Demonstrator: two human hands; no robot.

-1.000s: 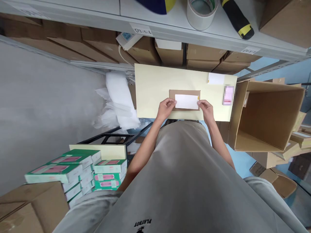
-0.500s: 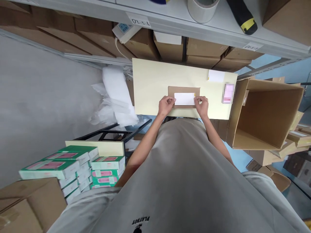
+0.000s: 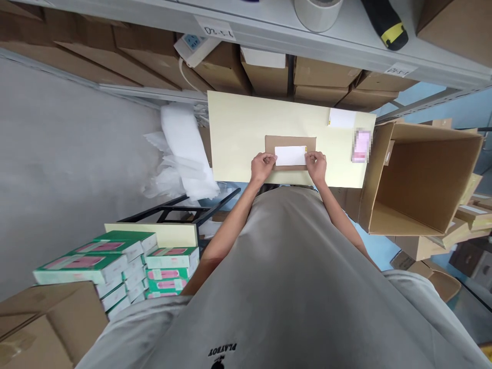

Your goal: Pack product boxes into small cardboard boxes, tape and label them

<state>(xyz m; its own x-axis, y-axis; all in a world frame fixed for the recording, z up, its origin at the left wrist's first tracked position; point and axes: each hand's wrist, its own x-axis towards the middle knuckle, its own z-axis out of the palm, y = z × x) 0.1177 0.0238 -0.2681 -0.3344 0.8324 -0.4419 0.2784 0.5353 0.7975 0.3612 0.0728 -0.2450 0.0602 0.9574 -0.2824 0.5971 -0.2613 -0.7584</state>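
Note:
A flat brown cardboard box (image 3: 290, 141) lies on the pale yellow table (image 3: 234, 133) in front of me. Over its front part is a white label (image 3: 291, 156) with a small yellow mark at its right end. My left hand (image 3: 263, 167) pinches the label's left end between thumb and fingers. At the opposite end, my right hand (image 3: 316, 166) pinches the label near the yellow mark. Whether the label's whole underside touches the cardboard cannot be made out.
A second white label (image 3: 342, 118) and a blurred pink item (image 3: 362, 145) lie on the table's right part. An open carton (image 3: 418, 179) stands to the right. White foam wrap (image 3: 188, 148) hangs at left, above stacked green boxes (image 3: 92, 261). A shelf edge (image 3: 269, 31) crosses behind.
My right hand has shifted slightly left along the label's right end. My left hand stays at the left end. The view has moved a little.

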